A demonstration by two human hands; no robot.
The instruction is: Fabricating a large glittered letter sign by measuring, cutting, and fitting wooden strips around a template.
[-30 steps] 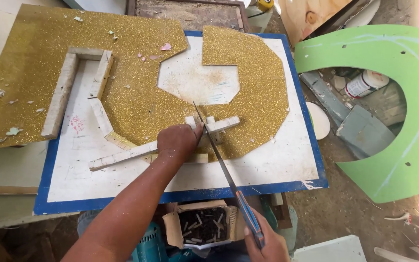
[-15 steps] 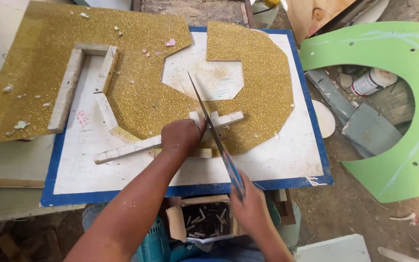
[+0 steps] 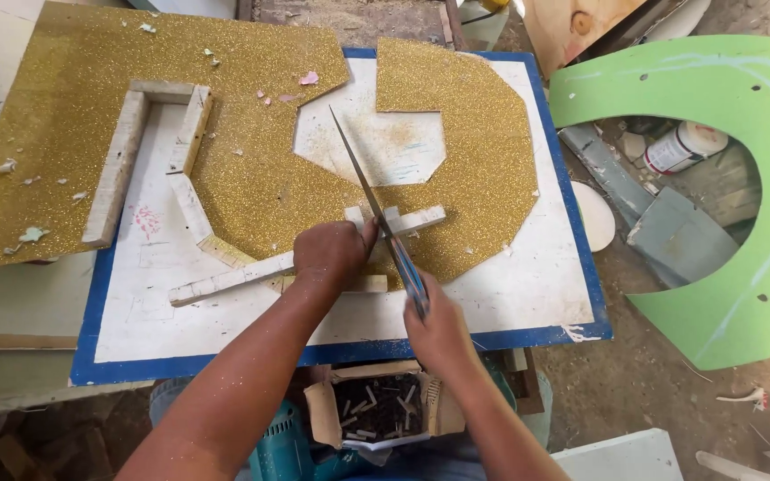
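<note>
My left hand (image 3: 331, 252) presses down on a thin white strip (image 3: 225, 281) that lies across a gold glitter sheet (image 3: 251, 178). The sheet rests on a white board with a blue border (image 3: 528, 303). My right hand (image 3: 438, 330) grips the blue handle of a long thin saw blade (image 3: 363, 183). The blade crosses the strip just right of my left hand, and its tip points toward the white cut-out in the glitter sheet. A short end of the strip (image 3: 416, 218) sticks out to the right of the blade.
White strips form a frame (image 3: 135, 147) on the left of the board. A green curved panel (image 3: 759, 205) lies at the right, with a white jar (image 3: 679, 147) behind it. A torn cardboard box of small nails (image 3: 376, 410) sits below the board's near edge.
The saw has slid forward across the strip, and my right hand has come up close to the board's near edge. My left hand has stayed on the strip.
</note>
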